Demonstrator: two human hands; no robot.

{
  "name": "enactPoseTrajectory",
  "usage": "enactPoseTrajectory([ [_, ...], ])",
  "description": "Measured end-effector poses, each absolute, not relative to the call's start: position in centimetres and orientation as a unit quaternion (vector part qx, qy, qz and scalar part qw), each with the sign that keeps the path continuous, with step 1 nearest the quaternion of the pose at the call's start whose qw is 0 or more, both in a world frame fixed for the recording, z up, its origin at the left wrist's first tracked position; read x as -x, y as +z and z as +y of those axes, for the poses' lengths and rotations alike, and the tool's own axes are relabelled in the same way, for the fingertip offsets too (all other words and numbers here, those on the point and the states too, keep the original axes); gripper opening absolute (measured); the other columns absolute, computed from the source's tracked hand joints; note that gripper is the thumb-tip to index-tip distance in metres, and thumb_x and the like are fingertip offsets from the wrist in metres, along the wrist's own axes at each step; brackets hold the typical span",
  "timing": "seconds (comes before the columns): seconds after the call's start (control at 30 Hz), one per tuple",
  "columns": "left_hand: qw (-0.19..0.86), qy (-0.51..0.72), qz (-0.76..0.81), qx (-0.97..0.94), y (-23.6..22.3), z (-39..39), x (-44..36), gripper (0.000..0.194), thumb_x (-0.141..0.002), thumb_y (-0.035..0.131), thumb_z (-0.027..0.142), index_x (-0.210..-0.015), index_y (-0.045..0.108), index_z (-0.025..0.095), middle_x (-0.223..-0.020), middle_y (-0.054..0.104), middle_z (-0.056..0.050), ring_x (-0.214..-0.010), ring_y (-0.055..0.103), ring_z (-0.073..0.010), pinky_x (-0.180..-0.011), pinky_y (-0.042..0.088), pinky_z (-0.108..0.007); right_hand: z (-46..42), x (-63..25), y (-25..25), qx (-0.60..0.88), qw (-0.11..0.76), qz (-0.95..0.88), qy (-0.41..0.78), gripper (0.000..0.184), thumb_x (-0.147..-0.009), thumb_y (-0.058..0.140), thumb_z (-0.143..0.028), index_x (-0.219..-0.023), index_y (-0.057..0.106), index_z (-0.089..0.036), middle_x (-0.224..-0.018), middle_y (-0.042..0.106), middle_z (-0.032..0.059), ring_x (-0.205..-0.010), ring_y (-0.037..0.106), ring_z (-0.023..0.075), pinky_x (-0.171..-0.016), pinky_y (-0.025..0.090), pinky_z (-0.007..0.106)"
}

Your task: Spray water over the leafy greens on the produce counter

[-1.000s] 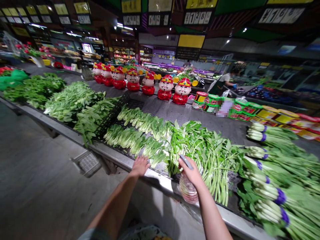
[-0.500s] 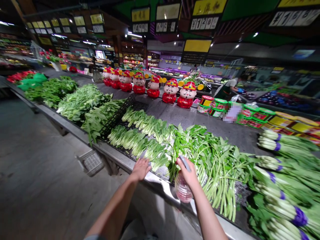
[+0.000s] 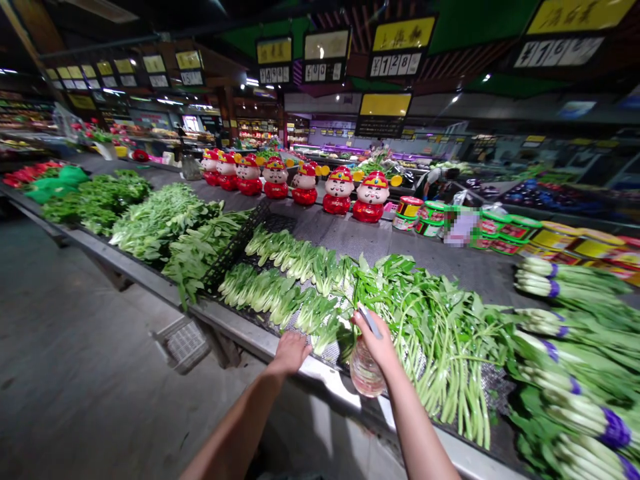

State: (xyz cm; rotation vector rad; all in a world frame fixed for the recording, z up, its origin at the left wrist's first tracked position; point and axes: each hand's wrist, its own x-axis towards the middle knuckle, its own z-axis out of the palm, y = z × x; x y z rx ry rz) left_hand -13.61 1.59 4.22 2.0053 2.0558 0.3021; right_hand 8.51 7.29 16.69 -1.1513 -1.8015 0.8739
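Note:
My right hand [image 3: 379, 341] is closed around the top of a clear, pinkish ribbed spray bottle [image 3: 367, 372] with a grey trigger head. The bottle is upright over the stall's front edge. Beside it lies a spread of wet leafy greens with long stems [image 3: 445, 353]. My left hand [image 3: 291, 353] rests on the metal rim [image 3: 250, 333] of the stall with its fingers laid forward and nothing in it. Just beyond those fingers, small bok choy [image 3: 270, 297] lie in two rows on a perforated mat.
Bundles of greens with purple bands [image 3: 575, 387] lie at right. A black crate [image 3: 240, 247] separates leafy heaps [image 3: 155, 217] at left. Red figurines [image 3: 337, 193] and stacked tubs [image 3: 430, 217] line the back. A grey basket [image 3: 183, 343] is below; a person [image 3: 435, 177] bends beyond the stall.
The view has tilted up slightly. My left hand has slid a little to the right along the rim. My right hand still holds the spray bottle in nearly the same place.

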Motion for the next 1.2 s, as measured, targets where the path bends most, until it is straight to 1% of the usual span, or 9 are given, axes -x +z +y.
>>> enactPoseTrajectory([
  [0.1,0.134,0.111,0.693,-0.7,5.1,2.2,14.6,0.041,-0.087,0.043,0.04,-0.12,0.053,0.018,-0.119,0.06,-0.011,-0.115,0.051,-0.026,-0.1,0.036,-0.039,7.1,-7.3,17.2,0.45,0.409,-0.713,0.349,0.033,-0.084,0.047,-0.052,-0.08,0.063,-0.023,-0.079,0.065,0.0048,-0.072,0.06,0.0214,-0.069,0.046,0.035],
  [0.27,0.123,0.142,0.694,-0.695,7.1,3.5,16.9,0.051,-0.084,0.047,0.034,-0.131,0.042,0.015,-0.134,0.047,-0.013,-0.13,0.035,-0.0273,-0.108,0.027,-0.038,7.2,-5.1,18.0,0.448,0.415,-0.713,0.344,0.034,-0.085,0.045,-0.051,-0.084,0.063,-0.022,-0.08,0.066,0.0049,-0.072,0.06,0.0207,-0.065,0.046,0.033],
  [0.47,0.109,0.202,0.707,-0.669,8.8,3.7,17.9,0.053,-0.086,0.042,0.034,-0.134,0.036,0.011,-0.138,0.042,-0.017,-0.135,0.025,-0.0306,-0.11,0.023,-0.044,7.7,-2.4,17.9,0.444,0.407,-0.725,0.333,0.041,-0.084,0.045,-0.052,-0.061,0.06,-0.022,-0.064,0.062,0.0029,-0.063,0.058,0.019,-0.067,0.046,0.034],
  [0.6,0.105,0.245,0.678,-0.686,10.4,2.8,17.4,0.051,-0.09,0.037,0.038,-0.136,0.034,0.015,-0.14,0.041,-0.012,-0.138,0.02,-0.0268,-0.112,0.02,-0.044,8.4,-0.8,17.7,0.456,0.415,-0.705,0.352,0.037,-0.082,0.047,-0.053,-0.076,0.066,-0.022,-0.064,0.063,0.0022,-0.067,0.06,0.0205,-0.07,0.048,0.036],
  [0.7,0.106,0.266,0.64,-0.713,11.9,2.1,16.9,0.052,-0.09,0.04,0.043,-0.137,0.031,0.022,-0.142,0.04,-0.006,-0.139,0.016,-0.0235,-0.115,0.013,-0.044,9.3,0.7,17.9,0.434,0.446,-0.691,0.367,0.038,-0.082,0.048,-0.055,-0.087,0.067,-0.022,-0.076,0.067,0.0039,-0.076,0.063,0.0215,-0.072,0.049,0.036],
  [0.77,0.118,0.296,0.597,-0.736,12.8,1.9,16.5,0.059,-0.087,0.044,0.047,-0.139,0.028,0.022,-0.144,0.037,-0.006,-0.14,0.015,-0.0252,-0.115,0.012,-0.047,9.9,1.7,18.1,0.414,0.47,-0.683,0.376,0.039,-0.082,0.047,-0.055,-0.092,0.066,-0.022,-0.084,0.068,0.0053,-0.081,0.063,0.0219,-0.072,0.051,0.036],
  [0.87,0.153,0.345,0.56,-0.737,13.6,1.8,15.7,0.079,-0.074,0.061,0.054,-0.139,0.027,0.022,-0.144,0.036,-0.01,-0.138,0.018,-0.0301,-0.114,0.015,-0.051,10.7,3.2,18.2,0.4,0.495,-0.654,0.409,0.041,-0.082,0.048,-0.056,-0.096,0.064,-0.021,-0.09,0.068,0.0077,-0.081,0.064,0.0221,-0.064,0.053,0.034],
  [1.0,0.214,0.421,0.551,-0.688,13.7,2.2,14.6,0.102,-0.055,0.079,0.046,-0.139,0.025,0.022,-0.139,0.038,-0.013,-0.129,0.034,-0.033,-0.107,0.03,-0.049,11.1,4.6,18.0,0.401,0.501,-0.629,0.439,0.043,-0.082,0.047,-0.056,-0.099,0.063,-0.02,-0.095,0.068,0.0099,-0.08,0.065,0.0217,-0.059,0.053,0.032],
  [1.2,0.244,0.462,0.583,-0.622,13.2,3.2,13.6,0.1,-0.054,0.079,0.028,-0.137,0.023,0.02,-0.13,0.042,-0.014,-0.119,0.044,-0.0302,-0.098,0.039,-0.043,10.8,4.8,18.1,0.391,0.504,-0.654,0.407,0.038,-0.084,0.048,-0.052,-0.096,0.064,-0.019,-0.097,0.068,0.0085,-0.091,0.063,0.0225,-0.081,0.05,0.039],
])
